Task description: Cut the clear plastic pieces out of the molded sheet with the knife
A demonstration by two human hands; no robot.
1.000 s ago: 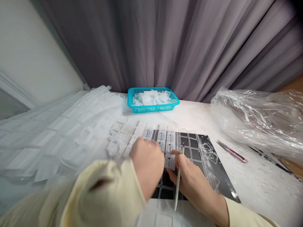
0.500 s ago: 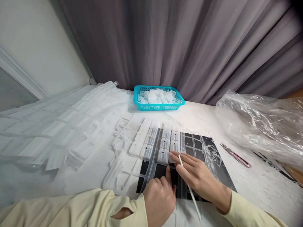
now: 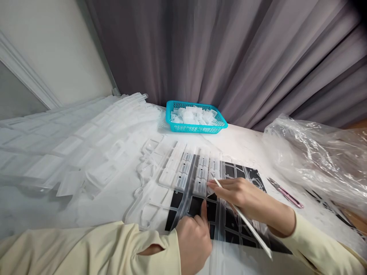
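1. The view is taken from the wearer's head, facing the turquoise basket (image 3: 197, 127)
2. The camera is tilted forward and down
3. The left hand (image 3: 194, 240) and right hand (image 3: 246, 196) are seen nearer than the basket

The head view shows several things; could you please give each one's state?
Clear blocks: in rows
White stick: slanted, in right hand
Left hand: index finger extended
Basket: holding translucent pieces
Snips: lying unheld
Plastic wrap: crumpled
Curtain: hanging in folds

Pink snips (image 3: 287, 194) and, farther out, crumpled clear plastic (image 3: 318, 160) lie right of the grip; grey curtain (image 3: 218, 49) hangs beyond.
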